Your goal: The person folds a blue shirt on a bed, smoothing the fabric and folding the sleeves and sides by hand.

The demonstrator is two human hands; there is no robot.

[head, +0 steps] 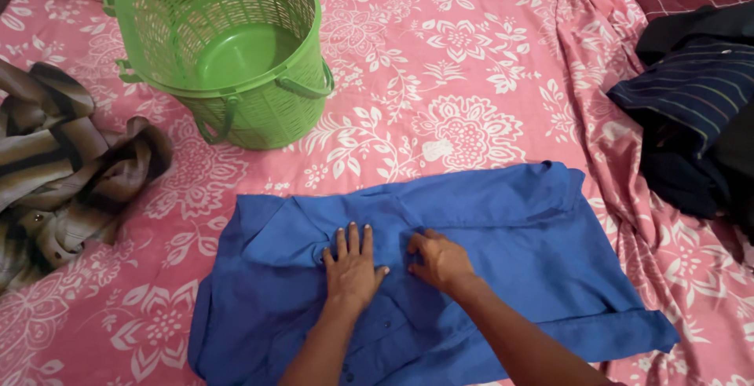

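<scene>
The blue button-up shirt [487, 229] lies spread flat on the pink floral bedsheet [440, 80], sleeves partly folded inward, collar leftward.
</scene>
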